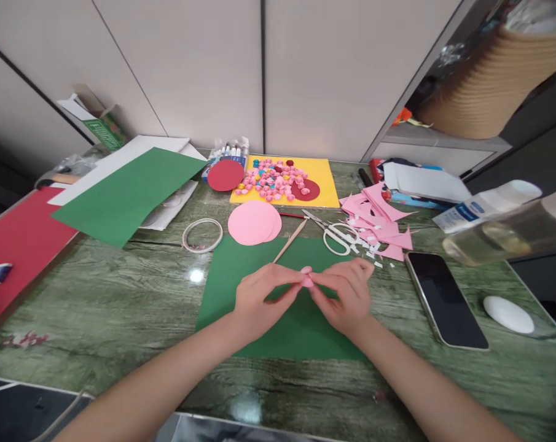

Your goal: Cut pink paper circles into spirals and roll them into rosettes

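Note:
Between the fingertips of both hands is a small pink paper rosette (307, 281), pinched from either side. My left hand (263, 298) has thumb and forefinger closed on its left edge. From the right, my right hand (346, 294) grips it the same way; its lower fingers are curled. Both hands hover over a green paper sheet (278, 341). Just beyond lie pink paper circles (252, 222), a pointed wooden stick (290, 240) and white-handled scissors (336, 236). Farther back, many small rolled paper flowers (273, 179), mostly pink, cover a yellow sheet (324, 178).
Pink paper scraps (376, 215) and white bits lie right of the scissors. A phone (446, 301), a computer mouse (508, 314) and bottles (489, 205) stand at the right. A tape roll (203, 236), a green sheet (134, 190) and red paper (24, 239) occupy the left.

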{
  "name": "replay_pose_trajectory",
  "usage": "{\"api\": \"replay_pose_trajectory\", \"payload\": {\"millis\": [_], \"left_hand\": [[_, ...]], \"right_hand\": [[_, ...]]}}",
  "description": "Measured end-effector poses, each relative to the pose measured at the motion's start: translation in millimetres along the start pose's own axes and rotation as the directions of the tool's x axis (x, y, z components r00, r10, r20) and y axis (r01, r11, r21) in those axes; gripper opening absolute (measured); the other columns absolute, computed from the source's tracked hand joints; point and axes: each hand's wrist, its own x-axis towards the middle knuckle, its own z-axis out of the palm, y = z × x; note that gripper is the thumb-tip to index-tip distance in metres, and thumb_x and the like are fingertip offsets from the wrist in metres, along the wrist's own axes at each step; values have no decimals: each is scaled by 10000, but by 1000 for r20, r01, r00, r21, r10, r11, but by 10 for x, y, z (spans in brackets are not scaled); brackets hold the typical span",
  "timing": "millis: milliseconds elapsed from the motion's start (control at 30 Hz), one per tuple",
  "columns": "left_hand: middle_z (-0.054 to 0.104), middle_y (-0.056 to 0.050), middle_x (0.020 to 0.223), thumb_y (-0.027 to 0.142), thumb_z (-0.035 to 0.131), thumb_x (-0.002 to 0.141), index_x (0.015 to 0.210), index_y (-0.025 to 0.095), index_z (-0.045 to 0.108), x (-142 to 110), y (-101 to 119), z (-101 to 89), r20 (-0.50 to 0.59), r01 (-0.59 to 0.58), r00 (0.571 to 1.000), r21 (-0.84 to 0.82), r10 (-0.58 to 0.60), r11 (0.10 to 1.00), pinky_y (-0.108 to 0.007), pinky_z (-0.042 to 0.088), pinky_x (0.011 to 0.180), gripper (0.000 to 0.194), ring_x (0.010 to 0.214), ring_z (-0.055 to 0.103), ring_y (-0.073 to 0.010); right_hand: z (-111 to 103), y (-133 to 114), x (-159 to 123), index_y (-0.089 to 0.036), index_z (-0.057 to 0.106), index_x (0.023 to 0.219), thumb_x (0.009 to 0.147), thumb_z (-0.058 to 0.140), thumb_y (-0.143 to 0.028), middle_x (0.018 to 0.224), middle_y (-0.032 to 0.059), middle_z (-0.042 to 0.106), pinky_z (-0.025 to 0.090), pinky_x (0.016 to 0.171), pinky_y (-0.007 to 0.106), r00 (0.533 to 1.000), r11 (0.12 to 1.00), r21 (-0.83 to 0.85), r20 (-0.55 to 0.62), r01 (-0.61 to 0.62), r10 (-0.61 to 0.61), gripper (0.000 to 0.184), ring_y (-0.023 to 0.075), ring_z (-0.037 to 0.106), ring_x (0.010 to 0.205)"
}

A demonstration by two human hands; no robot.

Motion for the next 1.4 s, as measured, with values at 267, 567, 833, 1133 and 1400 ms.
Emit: {"api": "replay_pose_trajectory", "payload": {"millis": [267, 567, 833, 1133, 1400], "left_hand": [[651, -16, 794, 12, 685, 633, 809, 178, 629, -4, 20, 21, -55, 60, 997, -22, -61, 998, -249, 533, 655, 248, 749, 624, -117], [685, -19, 803, 20, 659, 666, 777, 185, 652, 2, 4, 22, 23, 170, 985, -106, -169, 980, -260, 542, 677, 199, 744, 642, -121], [692, -21, 739, 122, 694, 659, 791, 170, 638, -48, 25, 70, -22, 302, 952, -111, -307, 947, -245, 552, 642, 151, 670, 649, -125], [701, -33, 863, 64, 652, 692, 971, 206, 652, 17, -2, 4, 71, 68, 995, 40, -70, 997, -239, 544, 679, 313, 741, 647, -119], [675, -18, 885, 60, 634, 718, 1007, 220, 647, -1, -32, 6, 81, 4, 997, 126, -15, 992, -198, 539, 690, 330, 763, 638, -95]], "right_hand": [[-34, 38, -17, -251, 534, 901, 782, 621, -217, 659, -51, 618, 308, 709, 337, 998, 999, 7, 50, 33, -34, 152, 122, 556, 643], [-16, 51, -34, -249, 525, 907, 815, 587, -220, 661, -51, 626, 293, 697, 332, 999, 1000, 9, 49, 22, -23, 114, 114, 559, 638], [-5, 64, -56, -268, 517, 925, 812, 588, -233, 669, -59, 619, 285, 717, 327, 999, 1000, -9, 53, -6, 7, 138, 112, 552, 653], [21, 66, -71, -253, 545, 907, 813, 593, -225, 701, -55, 621, 285, 731, 332, 997, 1000, -4, 70, -25, 26, 109, 110, 542, 676], [26, 61, -67, -249, 550, 877, 801, 606, -217, 687, -54, 624, 279, 732, 334, 996, 1000, -13, 90, -25, 26, 99, 111, 535, 668]]}}
